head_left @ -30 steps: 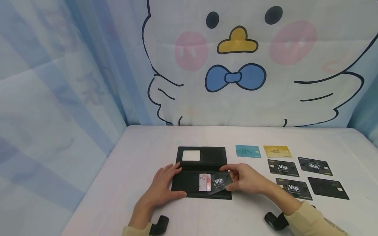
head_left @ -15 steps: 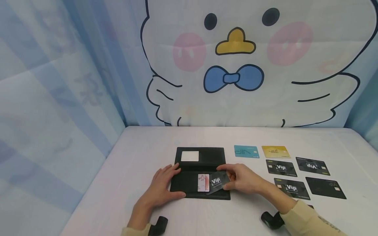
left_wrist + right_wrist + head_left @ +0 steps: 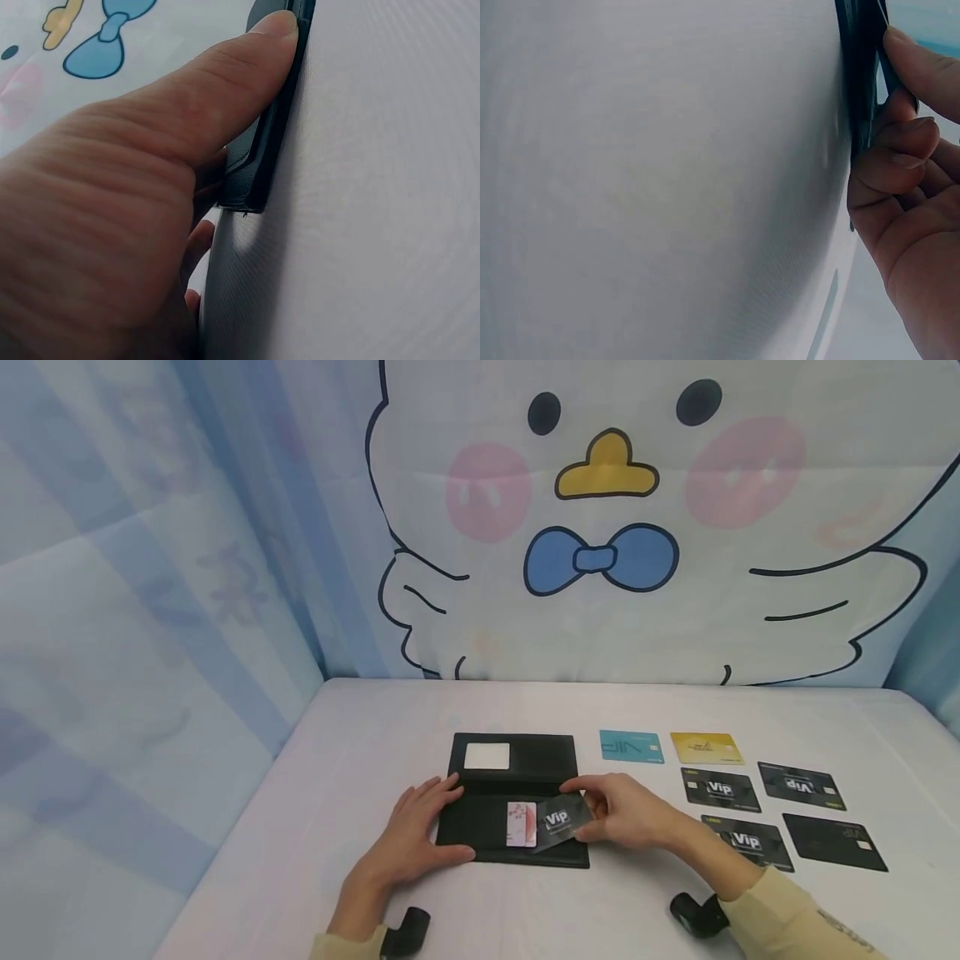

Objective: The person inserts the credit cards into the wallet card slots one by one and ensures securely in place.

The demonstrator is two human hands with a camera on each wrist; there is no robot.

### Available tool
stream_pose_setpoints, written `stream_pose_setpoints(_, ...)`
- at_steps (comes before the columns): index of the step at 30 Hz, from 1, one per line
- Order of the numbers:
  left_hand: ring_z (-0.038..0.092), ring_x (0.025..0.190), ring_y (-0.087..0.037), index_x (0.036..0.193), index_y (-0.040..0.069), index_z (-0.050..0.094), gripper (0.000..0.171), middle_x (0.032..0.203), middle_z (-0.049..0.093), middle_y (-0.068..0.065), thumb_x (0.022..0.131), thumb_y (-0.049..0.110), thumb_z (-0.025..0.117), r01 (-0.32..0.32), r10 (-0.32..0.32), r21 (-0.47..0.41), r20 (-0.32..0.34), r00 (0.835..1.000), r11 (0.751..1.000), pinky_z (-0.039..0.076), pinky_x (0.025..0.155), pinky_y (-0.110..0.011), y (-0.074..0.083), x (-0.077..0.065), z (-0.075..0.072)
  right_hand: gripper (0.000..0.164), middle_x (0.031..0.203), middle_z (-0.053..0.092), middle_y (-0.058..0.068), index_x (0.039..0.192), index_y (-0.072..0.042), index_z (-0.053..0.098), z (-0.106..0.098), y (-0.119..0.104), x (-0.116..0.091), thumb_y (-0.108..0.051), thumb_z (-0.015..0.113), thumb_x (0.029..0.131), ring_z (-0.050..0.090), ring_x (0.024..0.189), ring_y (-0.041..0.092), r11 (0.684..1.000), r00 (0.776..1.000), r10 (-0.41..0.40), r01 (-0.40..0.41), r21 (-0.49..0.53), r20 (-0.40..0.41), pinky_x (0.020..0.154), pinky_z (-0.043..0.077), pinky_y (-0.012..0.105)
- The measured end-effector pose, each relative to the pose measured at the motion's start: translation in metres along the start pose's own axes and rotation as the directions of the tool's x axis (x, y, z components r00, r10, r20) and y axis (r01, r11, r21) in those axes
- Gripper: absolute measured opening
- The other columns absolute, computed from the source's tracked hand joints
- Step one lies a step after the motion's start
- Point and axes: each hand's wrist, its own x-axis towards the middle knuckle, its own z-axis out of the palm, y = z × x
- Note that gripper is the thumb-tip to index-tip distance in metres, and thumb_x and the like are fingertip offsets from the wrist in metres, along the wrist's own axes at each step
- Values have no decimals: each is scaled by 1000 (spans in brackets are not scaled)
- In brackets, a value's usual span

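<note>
A black card wallet lies unfolded on the table, with a white panel in its upper half and a pink-and-white card in its lower half. My left hand rests on the wallet's left side, fingers spread and the thumb along its near edge; the left wrist view shows that thumb pressing on the border. Between thumb and fingers, my right hand pinches a dark VIP card at its right end. This card is tilted over the wallet's lower right part, its left end beside the pink card.
Right of the wallet lie a teal card, a gold card and several black cards in loose rows. My right forearm passes over the corner of one black VIP card. A cartoon-printed curtain hangs behind the table.
</note>
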Motion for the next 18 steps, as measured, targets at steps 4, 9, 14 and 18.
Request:
stream_pose_setpoints(4,22,150,-30,146,9,53,85,160,38,-4,77,45,86,-8,8,8,-2,1000,1000,5,122,-54,1,0,0,55,74,49,0,130,2,62,1,-2,-1,-6,82,79,48,68,16,1000,1000,-3,3,0,-18,59,36,27)
stream_pose_setpoints(9,23,150,-31,145,8,53,84,160,38,-5,76,44,86,-4,4,11,-5,1000,1000,5,122,-55,2,0,0,55,74,49,-1,130,1,62,5,-5,-1,-8,83,80,49,68,16,1000,999,-2,2,-20,-34,59,37,28)
stream_pose_setpoints(14,23,149,-31,145,8,53,84,160,38,-6,76,43,87,-3,3,13,-8,1000,1000,5,122,-55,3,-1,-1,55,73,49,-1,132,0,61,6,-5,-1,-7,83,81,48,66,14,999,999,-26,24,-47,-43,58,37,28)
stream_pose_setpoints(18,23,150,-31,146,7,53,84,160,38,-6,77,43,86,-9,9,14,-4,1000,1000,5,122,-55,3,0,0,55,75,48,-1,133,-2,60,6,-5,-1,-6,82,83,47,69,14,996,998,-36,32,-82,-45,60,38,28)
